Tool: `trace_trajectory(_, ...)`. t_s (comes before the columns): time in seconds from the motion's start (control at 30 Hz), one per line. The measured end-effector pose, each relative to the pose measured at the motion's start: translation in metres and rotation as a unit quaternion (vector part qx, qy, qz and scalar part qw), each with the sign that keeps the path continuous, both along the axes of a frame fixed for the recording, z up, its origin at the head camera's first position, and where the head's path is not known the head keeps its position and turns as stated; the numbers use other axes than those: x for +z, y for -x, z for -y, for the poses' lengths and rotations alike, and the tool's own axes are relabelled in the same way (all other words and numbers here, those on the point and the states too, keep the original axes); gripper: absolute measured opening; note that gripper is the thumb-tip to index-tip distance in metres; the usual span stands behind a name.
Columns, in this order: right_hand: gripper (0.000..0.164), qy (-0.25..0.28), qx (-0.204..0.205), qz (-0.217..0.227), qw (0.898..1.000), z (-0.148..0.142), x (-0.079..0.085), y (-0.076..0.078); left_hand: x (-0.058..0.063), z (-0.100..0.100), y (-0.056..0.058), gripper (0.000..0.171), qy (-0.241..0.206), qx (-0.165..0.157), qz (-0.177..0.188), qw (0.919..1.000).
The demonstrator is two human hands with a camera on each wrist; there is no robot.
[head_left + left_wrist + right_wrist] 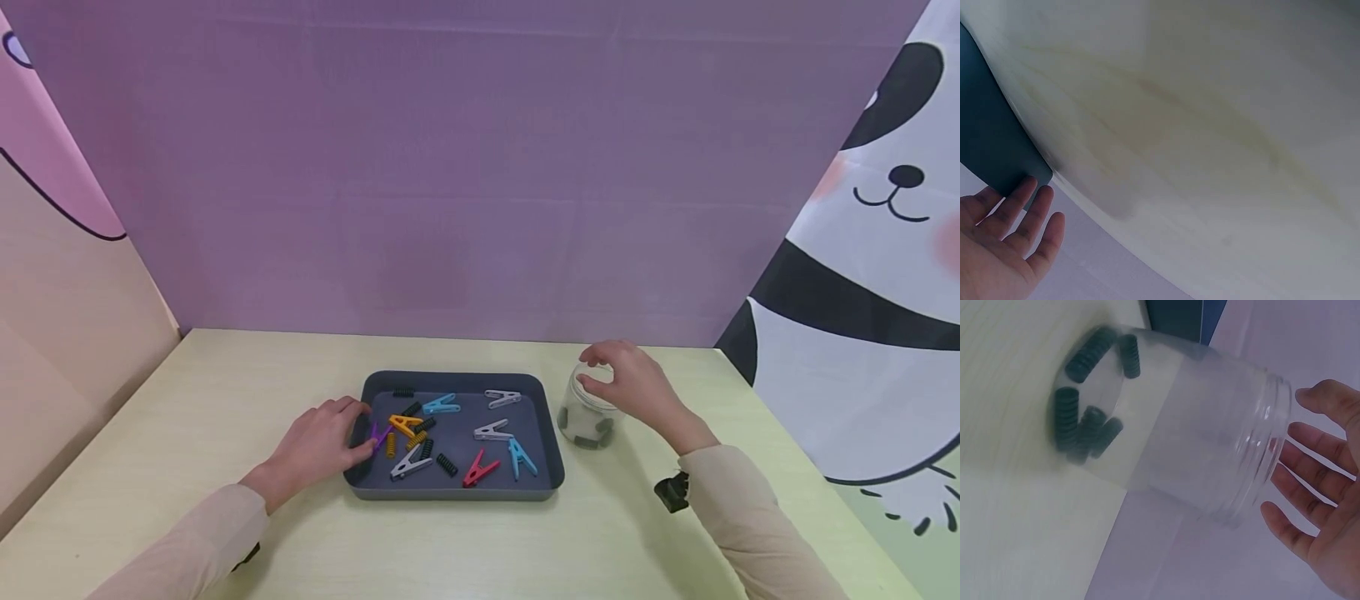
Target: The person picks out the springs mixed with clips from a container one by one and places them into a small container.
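My left hand [318, 439] rests at the left side of a dark grey tray [495, 493], thumb and index finger around its rim beside a purple clip [382, 435]. In the left wrist view, loosely extended fingers [1020, 194] overlap the tray's outer wall. Over on the right, my right hand [632, 385] hovers at the mouth of a clear jar [577, 417], its fingers apart and holding nothing. Several dark springs [1091, 353] lie at the jar's bottom. The jar stands upright without a lid.
Inside the tray are several clips, among them an orange one [405, 423], a red one [480, 470] and a blue one [522, 458]. Black springs [447, 464] and yellow springs [391, 445] lie between them. A purple backdrop [465, 183] rises behind the table [262, 367].
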State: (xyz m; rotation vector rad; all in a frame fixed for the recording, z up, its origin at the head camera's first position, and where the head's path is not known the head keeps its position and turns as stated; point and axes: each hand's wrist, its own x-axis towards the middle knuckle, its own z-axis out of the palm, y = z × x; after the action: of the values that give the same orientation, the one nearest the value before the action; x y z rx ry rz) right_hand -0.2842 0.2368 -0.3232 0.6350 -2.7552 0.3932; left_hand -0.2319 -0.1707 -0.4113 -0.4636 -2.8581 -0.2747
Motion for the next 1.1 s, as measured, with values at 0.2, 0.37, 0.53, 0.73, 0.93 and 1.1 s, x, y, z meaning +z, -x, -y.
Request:
trace_trajectory(0.2,0.023,-0.002,0.023,-0.017,1.000,0.012,-0.001,-0.003,0.000,0.000,-0.001,0.049,-0.004,0.000,0.000,1.0000)
trace_trajectory(0.37,0.023,-0.018,0.044,-0.039,0.998,0.023,-0.005,-0.005,0.000,0.000,-0.001,0.049,-0.003,-0.001,-0.001,1.0000)
trace_trajectory(0.53,0.023,-0.041,0.063,-0.057,0.996,0.032,-0.009,-0.008,0.000,-0.001,-0.001,0.048,-0.001,0.000,-0.003,1.0000)
trace_trajectory(0.73,0.025,-0.062,0.076,-0.057,0.993,0.043,-0.014,-0.013,0.001,-0.001,-0.001,0.048,-0.002,0.002,0.001,1.0000)
trace_trajectory(0.93,0.025,-0.092,0.078,-0.073,0.990,0.052,-0.021,-0.016,0.001,-0.001,-0.001,0.048,-0.003,0.004,0.001,1.0000)
trace_trajectory(1.1,0.024,-0.097,0.084,-0.063,0.990,0.057,-0.025,-0.020,0.002,-0.002,-0.002,0.048,-0.002,0.006,0.005,1.0000)
